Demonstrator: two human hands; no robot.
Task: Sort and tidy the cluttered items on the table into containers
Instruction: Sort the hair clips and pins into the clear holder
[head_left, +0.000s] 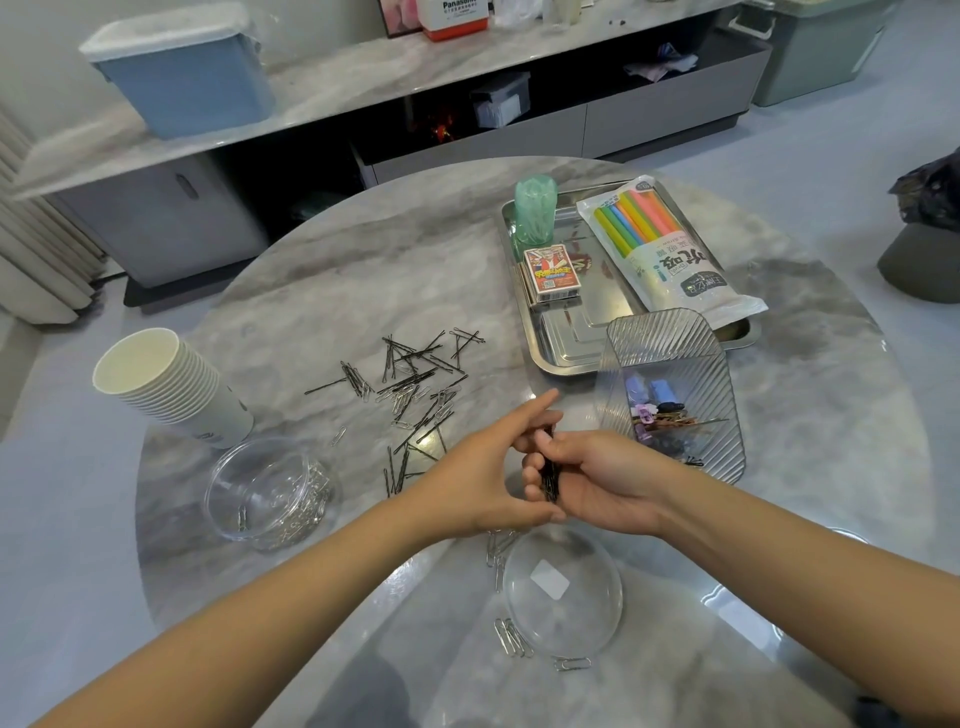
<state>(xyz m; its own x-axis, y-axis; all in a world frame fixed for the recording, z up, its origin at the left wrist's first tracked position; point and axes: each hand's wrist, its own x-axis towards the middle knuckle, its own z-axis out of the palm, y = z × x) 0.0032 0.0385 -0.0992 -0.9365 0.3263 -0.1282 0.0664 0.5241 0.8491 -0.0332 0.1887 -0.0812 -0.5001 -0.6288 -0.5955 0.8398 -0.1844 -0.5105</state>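
My right hand (597, 480) grips a bundle of black hairpins (549, 480) above the round marble table (311, 291). My left hand (483, 467) meets it from the left, its fingers touching the top of the bundle. Several loose hairpins and paper clips (415, 384) lie scattered at the table's middle. A round clear jar (270, 493) at the left holds paper clips. Its clear lid (563, 592) lies near me, with a few paper clips beside it. A ribbed clear box (670, 395) at the right holds hair clips and small items.
A steel tray (571, 348) at the back right carries a bag of coloured straws (660, 244), a card pack (550, 273) and a green roll (535, 213). A stack of paper cups (166, 384) lies at the left. A low cabinet with a blue bin (182, 78) stands behind.
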